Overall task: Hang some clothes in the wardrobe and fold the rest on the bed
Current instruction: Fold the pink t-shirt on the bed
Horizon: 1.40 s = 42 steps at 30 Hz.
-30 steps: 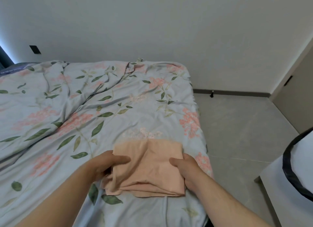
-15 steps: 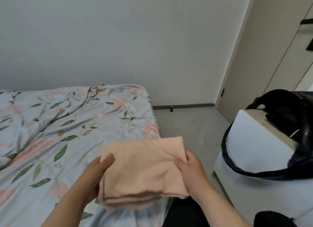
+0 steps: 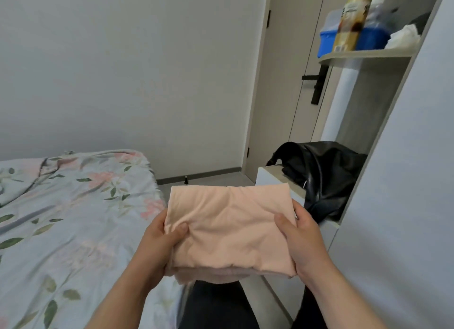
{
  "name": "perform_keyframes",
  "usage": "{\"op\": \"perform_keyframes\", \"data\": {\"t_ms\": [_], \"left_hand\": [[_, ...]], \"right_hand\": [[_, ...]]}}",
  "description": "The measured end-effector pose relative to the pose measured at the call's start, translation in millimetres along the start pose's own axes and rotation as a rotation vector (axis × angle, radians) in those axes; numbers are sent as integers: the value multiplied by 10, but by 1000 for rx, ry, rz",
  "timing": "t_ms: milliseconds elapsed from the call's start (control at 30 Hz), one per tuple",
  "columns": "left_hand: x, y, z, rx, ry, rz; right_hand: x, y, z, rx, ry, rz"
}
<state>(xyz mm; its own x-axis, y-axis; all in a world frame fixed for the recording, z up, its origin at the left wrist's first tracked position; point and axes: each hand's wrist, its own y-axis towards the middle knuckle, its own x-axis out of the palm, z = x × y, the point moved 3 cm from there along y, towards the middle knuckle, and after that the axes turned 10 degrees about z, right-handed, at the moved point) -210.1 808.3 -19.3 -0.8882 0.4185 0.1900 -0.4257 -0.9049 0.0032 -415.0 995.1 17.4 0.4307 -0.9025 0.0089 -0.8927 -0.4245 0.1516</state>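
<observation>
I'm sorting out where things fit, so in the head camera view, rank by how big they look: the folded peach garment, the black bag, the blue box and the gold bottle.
1. Folded peach garment, though it is nearest the camera.
2. Black bag, partly hidden.
3. Blue box and gold bottle: too alike to rank, the bottle covering part of the box.

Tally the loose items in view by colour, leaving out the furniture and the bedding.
Peach: 1, the folded garment, held in both hands
Black: 1, the leather bag
Blue: 1, the plastic box
Gold: 1, the bottle
White: 1, the crumpled cloth
Total: 5
</observation>
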Motion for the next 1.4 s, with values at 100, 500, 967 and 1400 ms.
{"op": "perform_keyframes", "data": {"t_ms": [100,500,967,1400], "left_hand": [[205,-50,29,-10,-31,14],[846,809,20,-19,-77,119],[1600,2792,-703,-88,-41,274],[1801,3300,1032,-196,-6,398]], "right_hand": [[-158,22,-55,-16,24,31],[-93,1001,15,-25,-12,58],[753,3140,871,89,-100,10],[1273,3856,-704,139,-169,-81]]}}
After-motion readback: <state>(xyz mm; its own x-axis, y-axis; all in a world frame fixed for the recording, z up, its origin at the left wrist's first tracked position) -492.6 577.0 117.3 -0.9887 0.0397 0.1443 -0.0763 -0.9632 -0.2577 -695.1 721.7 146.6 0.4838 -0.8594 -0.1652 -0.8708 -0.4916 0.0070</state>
